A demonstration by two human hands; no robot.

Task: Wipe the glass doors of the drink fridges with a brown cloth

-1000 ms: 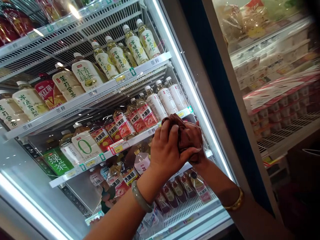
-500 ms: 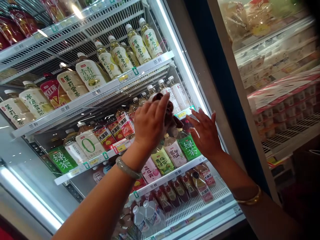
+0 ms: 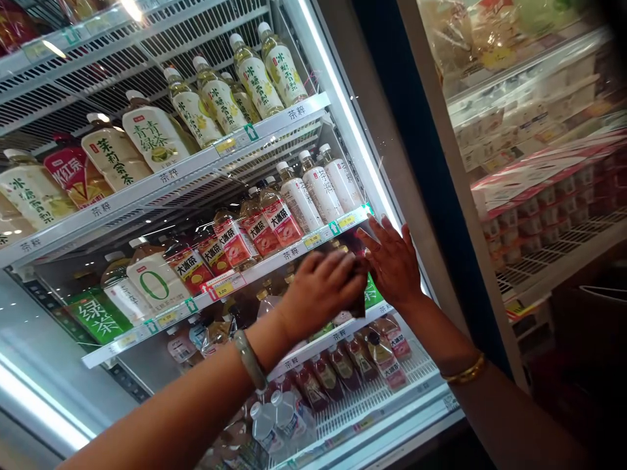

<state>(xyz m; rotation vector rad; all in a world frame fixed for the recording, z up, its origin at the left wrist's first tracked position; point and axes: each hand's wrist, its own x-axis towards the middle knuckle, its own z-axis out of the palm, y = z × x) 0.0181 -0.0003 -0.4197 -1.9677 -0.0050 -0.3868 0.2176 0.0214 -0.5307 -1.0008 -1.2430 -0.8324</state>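
My left hand [image 3: 323, 290], slightly smeared by motion, is closed on a bunched dark brown cloth [image 3: 359, 301] in front of the glass door of a lit drinks cooler. A grey-green bangle circles that wrist. Beside it, my right hand [image 3: 394, 264] is open with fingers spread near the right side of the glass; whether the palm touches the glass I cannot tell. A gold bracelet [image 3: 466, 372] sits on the right wrist. Behind the hands, white-labelled bottles [image 3: 323, 189] stand on the middle shelf, and a green-labelled bottle [image 3: 373, 292] is partly hidden.
Several shelves of bottled tea fill the cooler, with a shelf edge [image 3: 171, 175] carrying price tags. Large pear-drink bottles [image 3: 252, 78] stand higher up. Clear bottles [image 3: 281, 421] lie low down. To the right, past a dark blue post [image 3: 416, 130], another rack holds packaged food [image 3: 539, 215].
My left hand has moved down and to the right with the cloth, closer to my right hand. The right hand stays spread. The view has shifted slightly.
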